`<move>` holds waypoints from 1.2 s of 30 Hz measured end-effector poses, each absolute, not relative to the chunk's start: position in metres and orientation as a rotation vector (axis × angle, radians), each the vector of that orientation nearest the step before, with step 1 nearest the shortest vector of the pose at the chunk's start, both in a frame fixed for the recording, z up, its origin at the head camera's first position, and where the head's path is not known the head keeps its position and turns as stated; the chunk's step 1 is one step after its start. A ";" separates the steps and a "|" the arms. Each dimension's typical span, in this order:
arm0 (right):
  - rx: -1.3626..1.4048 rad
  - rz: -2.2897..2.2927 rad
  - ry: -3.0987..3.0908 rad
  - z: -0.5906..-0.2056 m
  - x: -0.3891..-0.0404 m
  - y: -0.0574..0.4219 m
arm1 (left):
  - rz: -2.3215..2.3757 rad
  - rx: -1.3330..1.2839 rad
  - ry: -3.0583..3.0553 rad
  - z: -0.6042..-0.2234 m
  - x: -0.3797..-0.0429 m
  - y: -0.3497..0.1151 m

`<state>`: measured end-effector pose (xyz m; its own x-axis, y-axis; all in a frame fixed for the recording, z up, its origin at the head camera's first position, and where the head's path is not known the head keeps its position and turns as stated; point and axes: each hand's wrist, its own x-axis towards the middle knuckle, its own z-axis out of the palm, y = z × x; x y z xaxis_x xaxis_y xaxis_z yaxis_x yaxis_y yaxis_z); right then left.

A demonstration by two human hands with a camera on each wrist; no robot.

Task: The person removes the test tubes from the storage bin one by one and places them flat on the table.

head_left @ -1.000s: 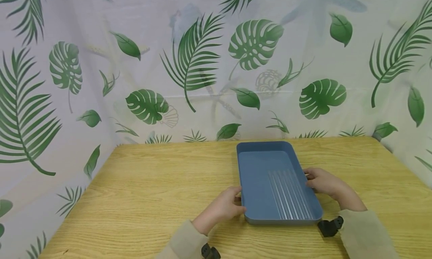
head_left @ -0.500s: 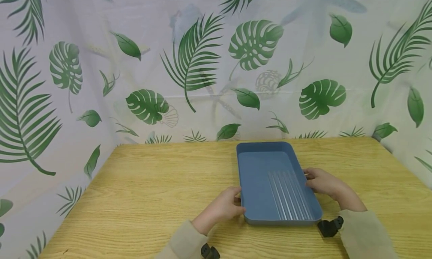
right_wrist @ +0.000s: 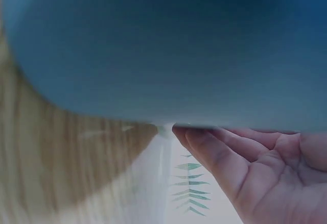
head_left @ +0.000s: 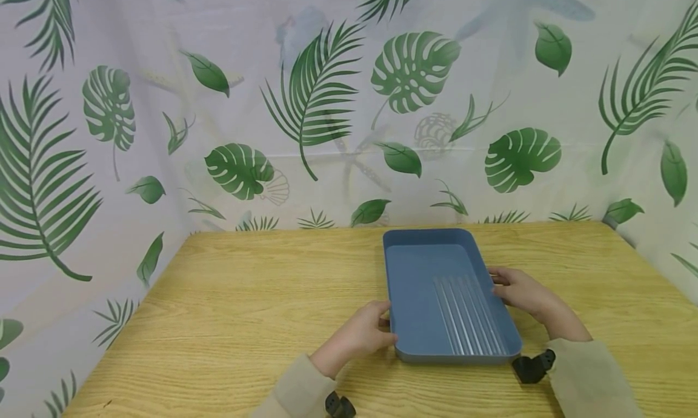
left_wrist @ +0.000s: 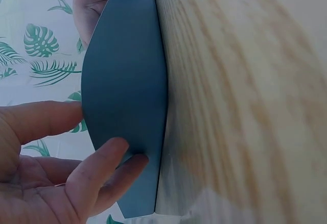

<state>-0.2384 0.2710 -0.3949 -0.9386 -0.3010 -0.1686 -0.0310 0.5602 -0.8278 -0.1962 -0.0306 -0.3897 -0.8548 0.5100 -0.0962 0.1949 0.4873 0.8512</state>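
A blue rectangular tray lies on the table, right of centre, its short side towards me. Several clear, slender rods rest side by side on its floor, in the front right part. My left hand is at the tray's left side; in the left wrist view its fingertips touch the tray's outer wall, fingers fairly straight. At the right side is my right hand, its fingertips against the outer wall in the right wrist view. Neither hand curls round the tray.
The wood-grain table stretches to the left of the tray. A white cloth with green leaf prints hangs behind it and along both sides. Black camera mounts sit at both sleeve cuffs.
My right hand's fingers have shifted slightly away from me along the tray's side. The left hand, tray and rods stay in place.
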 end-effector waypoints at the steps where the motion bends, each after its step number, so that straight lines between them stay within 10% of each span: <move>1: -0.274 -1.325 2.505 -0.395 -0.239 0.271 | 1.312 0.595 2.402 -0.390 -0.197 -0.030; 36: -0.249 -1.334 2.481 -0.393 -0.238 0.269 | 1.498 0.529 2.476 -0.378 -0.201 -0.043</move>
<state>-0.2380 0.2695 -0.3925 -0.9360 -0.2964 -0.1898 -0.0051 0.5507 -0.8347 -0.2010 -0.0433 -0.3781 -0.9160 0.4009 0.0139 0.1984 0.4226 0.8843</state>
